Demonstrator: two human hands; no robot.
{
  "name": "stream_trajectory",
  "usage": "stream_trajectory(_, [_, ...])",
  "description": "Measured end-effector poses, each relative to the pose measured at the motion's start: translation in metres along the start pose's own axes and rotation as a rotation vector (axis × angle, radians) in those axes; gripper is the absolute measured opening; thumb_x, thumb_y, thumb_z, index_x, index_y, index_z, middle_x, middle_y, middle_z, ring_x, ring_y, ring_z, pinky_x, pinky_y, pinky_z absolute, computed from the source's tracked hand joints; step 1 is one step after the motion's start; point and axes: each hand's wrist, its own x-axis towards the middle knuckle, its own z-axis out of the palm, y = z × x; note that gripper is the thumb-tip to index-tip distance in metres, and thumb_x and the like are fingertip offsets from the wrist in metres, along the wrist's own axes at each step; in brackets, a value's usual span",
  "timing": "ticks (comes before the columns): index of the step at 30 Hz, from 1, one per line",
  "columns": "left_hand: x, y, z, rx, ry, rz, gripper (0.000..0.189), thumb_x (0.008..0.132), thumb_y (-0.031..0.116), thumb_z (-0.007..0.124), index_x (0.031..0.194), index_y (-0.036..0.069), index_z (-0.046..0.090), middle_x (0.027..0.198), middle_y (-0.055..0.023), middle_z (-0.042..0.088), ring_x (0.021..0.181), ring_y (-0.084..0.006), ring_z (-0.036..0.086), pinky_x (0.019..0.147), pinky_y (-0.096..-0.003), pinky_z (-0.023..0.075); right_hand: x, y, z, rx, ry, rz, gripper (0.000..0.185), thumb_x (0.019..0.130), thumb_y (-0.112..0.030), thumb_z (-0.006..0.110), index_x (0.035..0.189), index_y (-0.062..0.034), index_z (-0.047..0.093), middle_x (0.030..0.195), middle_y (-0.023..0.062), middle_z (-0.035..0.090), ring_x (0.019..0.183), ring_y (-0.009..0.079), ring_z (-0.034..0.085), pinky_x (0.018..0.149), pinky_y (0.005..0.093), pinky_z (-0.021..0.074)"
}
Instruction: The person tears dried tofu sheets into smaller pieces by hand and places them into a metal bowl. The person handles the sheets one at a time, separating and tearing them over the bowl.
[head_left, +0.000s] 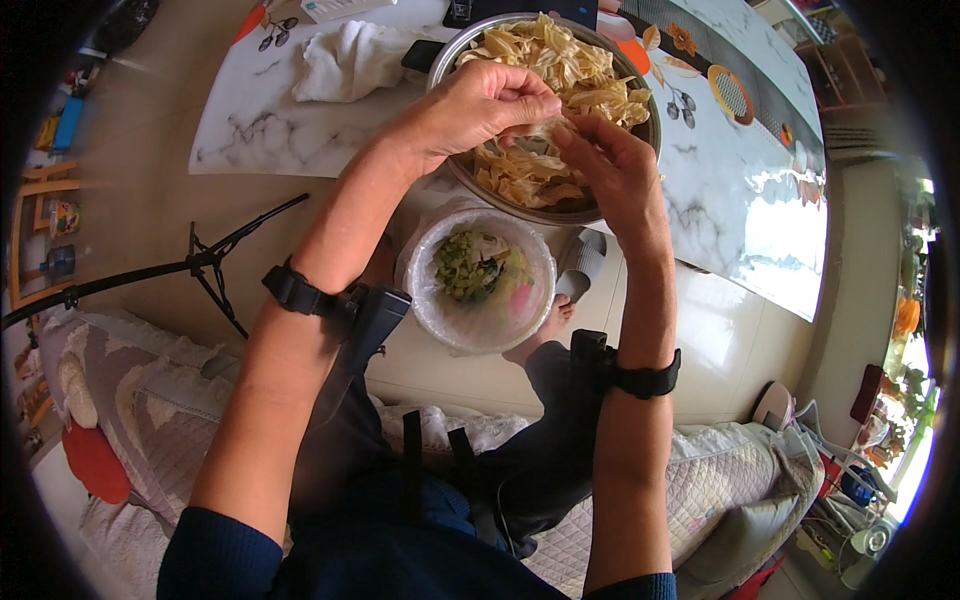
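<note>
Both my left hand (499, 109) and my right hand (611, 161) are raised over the near part of a round metal pan (480, 196). Between their fingertips they pinch a thin, pale, wrinkled piece (553, 129), apparently one of the dried pieces. Pale yellow, curled dried pieces (540, 56), perhaps tofu skin, fill much of the pan in a back heap and a nearer one. Below the pan's near edge stands a bin lined with a clear plastic bag (420, 300), holding green vegetable scraps (466, 266).
A white cloth (349, 64) lies on the marble-patterned table (255, 150), left of the pan. A black tripod (202, 259) stands on the floor at left. A grey slipper (583, 262) lies beside the bin, near a bare foot. A quilted sofa cover (720, 487) is behind me.
</note>
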Motion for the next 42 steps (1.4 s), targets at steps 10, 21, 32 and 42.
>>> stream_trajectory(10, [0.000, 0.001, 0.008, -0.007, -0.124, -0.001, 0.028, 0.091, 0.035, 0.065, 0.091, 0.007, 0.067, 0.071, 0.0078, 0.052, 0.062, -0.0013, 0.042, 0.055, -0.0187, 0.0315, -0.001, 0.004, -0.003, 0.241, -0.086, 0.023, 0.030, 0.093, -0.029, 0.062, 0.101, -0.0005, 0.063, 0.087, -0.0007, 0.062, 0.082, 0.0053, 0.053, 0.075, 0.0210, 0.0439])
stream_trajectory(21, [-0.005, 0.003, 0.004, -0.658, -0.236, 0.004, 0.023, 0.090, 0.032, 0.066, 0.085, 0.010, 0.062, 0.069, 0.0078, 0.047, 0.060, -0.0021, 0.039, 0.057, -0.0171, 0.0363, -0.001, 0.010, -0.004, 0.862, -0.214, -0.083, 0.015, 0.097, -0.020, 0.054, 0.099, -0.0068, 0.061, 0.096, 0.0014, 0.062, 0.094, 0.0112, 0.054, 0.088, 0.0292, 0.0414])
stream_trajectory(32, [-0.004, 0.010, -0.013, -0.396, 0.087, 0.089, 0.031, 0.093, 0.042, 0.059, 0.087, 0.012, 0.059, 0.066, 0.0080, 0.040, 0.067, -0.0055, 0.042, 0.067, -0.0211, 0.0412, 0.010, 0.029, -0.031, 0.985, -0.119, -0.125, 0.016, 0.099, -0.023, 0.048, 0.108, -0.0100, 0.054, 0.097, 0.0009, 0.056, 0.109, 0.0162, 0.051, 0.094, 0.0333, 0.0406])
stream_trajectory(42, [0.001, -0.003, 0.000, 0.338, -0.056, 0.203, 0.031, 0.079, 0.015, 0.078, 0.104, 0.002, 0.063, 0.087, 0.0050, 0.059, 0.077, -0.0028, 0.050, 0.070, -0.0195, 0.0426, 0.009, 0.023, -0.028, 1.082, -0.013, -0.142, 0.015, 0.099, -0.015, 0.049, 0.107, -0.0048, 0.057, 0.098, 0.0050, 0.059, 0.100, 0.0161, 0.056, 0.086, 0.0301, 0.0497])
